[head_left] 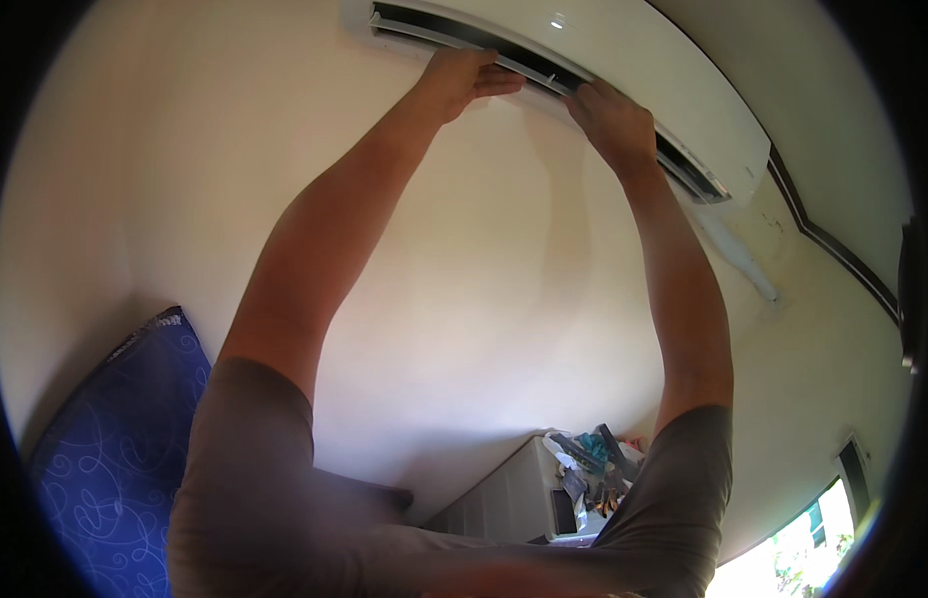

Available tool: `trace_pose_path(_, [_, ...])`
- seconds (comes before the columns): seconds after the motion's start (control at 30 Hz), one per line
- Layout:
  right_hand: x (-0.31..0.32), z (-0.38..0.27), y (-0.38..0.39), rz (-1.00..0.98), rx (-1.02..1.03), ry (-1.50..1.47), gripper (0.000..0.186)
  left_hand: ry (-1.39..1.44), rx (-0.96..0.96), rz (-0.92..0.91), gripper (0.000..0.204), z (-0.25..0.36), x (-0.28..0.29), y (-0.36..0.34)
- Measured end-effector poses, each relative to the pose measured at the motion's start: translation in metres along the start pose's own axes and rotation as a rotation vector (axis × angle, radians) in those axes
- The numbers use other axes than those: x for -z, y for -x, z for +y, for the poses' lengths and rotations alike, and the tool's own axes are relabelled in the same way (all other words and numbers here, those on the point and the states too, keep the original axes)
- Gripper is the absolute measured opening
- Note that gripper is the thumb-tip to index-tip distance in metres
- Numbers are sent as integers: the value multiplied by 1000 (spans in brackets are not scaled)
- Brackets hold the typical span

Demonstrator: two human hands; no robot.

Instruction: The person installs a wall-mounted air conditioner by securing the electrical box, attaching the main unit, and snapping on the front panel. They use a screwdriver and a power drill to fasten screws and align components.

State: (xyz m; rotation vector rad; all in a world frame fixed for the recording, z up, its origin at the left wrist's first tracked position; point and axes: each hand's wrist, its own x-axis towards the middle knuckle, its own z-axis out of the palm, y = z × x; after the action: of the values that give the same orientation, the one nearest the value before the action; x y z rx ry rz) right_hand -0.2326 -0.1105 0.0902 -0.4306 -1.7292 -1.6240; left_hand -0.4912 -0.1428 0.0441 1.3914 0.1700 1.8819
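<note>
Both my arms reach up to a white wall-mounted air conditioner (643,60). A dark outlet slot runs along its lower edge, with a long narrow louver flap (416,36) in it. My left hand (469,82) holds the flap left of its middle, thumb on top and fingers stretched along beneath. Farther right, my right hand (616,122) grips the same flap with bent fingers; the back of the hand hides its fingertips. Between the hands a short piece of the flap shows.
A blue patterned mattress (125,458) leans against the wall at lower left. Below stands a grey cabinet (494,488) with a pile of small items (594,468) on top. A pale pipe (738,257) runs down from the unit's right end. A bright window (803,543) is at lower right.
</note>
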Motion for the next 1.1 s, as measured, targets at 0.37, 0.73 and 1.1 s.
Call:
trace_pose_path(0.37, [65,-42,55,54,-232,-547,9,-553,11,-176,73,-19,19,1])
trace_pose_path(0.73, [210,-84,201,-1284,-170,-998,55,-932,-181,150,74,-43,-37,-6])
trace_pose_path(1.1, [238,-133,425,-891,-1094,-1672,43,-915,-24,-306,69,-201,51,160])
